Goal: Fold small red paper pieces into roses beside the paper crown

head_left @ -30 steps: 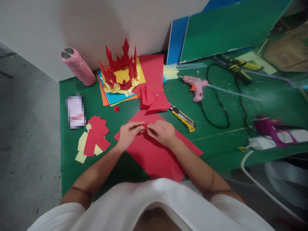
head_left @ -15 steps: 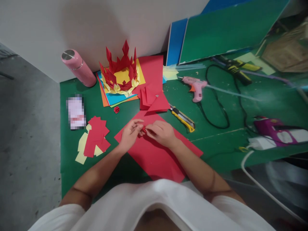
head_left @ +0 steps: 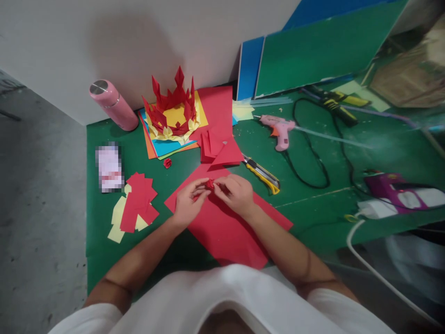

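My left hand (head_left: 187, 202) and my right hand (head_left: 235, 193) meet over a large red paper sheet (head_left: 225, 229) on the green mat (head_left: 313, 208). Both pinch a small folded red paper piece (head_left: 209, 184) between their fingertips. A finished small red paper rose (head_left: 168, 163) lies on the mat to the upper left of my hands. Behind it a red and yellow paper crown (head_left: 173, 109) stands on a stack of coloured sheets.
A pink flask (head_left: 113, 105) leans at the wall. Cut red and yellow paper squares (head_left: 135, 204) lie left of my hands, a phone (head_left: 109, 167) beyond. A yellow utility knife (head_left: 262, 170), pink glue gun (head_left: 280, 129), black cable and purple device (head_left: 396, 185) lie right.
My fingertips have shifted around the small red piece, turning it between both hands. The view has tilted slightly, so everything sits a little lower.
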A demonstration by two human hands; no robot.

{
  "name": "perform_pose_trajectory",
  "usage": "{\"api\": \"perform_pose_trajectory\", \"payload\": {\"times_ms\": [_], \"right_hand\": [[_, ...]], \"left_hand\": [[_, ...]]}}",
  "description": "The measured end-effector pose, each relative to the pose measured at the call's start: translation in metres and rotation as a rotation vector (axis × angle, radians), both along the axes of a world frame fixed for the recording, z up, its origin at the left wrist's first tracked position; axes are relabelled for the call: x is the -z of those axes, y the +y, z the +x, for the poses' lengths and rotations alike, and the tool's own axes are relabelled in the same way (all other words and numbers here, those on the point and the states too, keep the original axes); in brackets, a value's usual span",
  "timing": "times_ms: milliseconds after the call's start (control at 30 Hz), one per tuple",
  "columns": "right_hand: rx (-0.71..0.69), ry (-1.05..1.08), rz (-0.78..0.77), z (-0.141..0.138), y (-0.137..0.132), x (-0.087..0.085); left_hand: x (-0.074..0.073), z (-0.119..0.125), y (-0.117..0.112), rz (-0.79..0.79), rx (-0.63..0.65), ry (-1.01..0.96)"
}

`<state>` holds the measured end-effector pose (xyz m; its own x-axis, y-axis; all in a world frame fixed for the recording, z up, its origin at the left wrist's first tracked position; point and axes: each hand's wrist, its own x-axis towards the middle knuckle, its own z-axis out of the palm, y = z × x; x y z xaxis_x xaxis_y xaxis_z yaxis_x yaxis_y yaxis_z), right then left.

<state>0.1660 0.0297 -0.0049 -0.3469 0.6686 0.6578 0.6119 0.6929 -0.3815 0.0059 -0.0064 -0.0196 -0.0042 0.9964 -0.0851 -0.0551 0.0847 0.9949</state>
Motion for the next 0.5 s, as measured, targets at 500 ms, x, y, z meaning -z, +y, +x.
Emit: {"api": "perform_pose_trajectory", "payload": {"times_ms": [500], "right_hand": [[-0.068,-0.195,0.210,0.002,0.000,0.000]], "left_hand": [[-0.011,-0.008,0.005,0.102,0.005,0.166]]}}
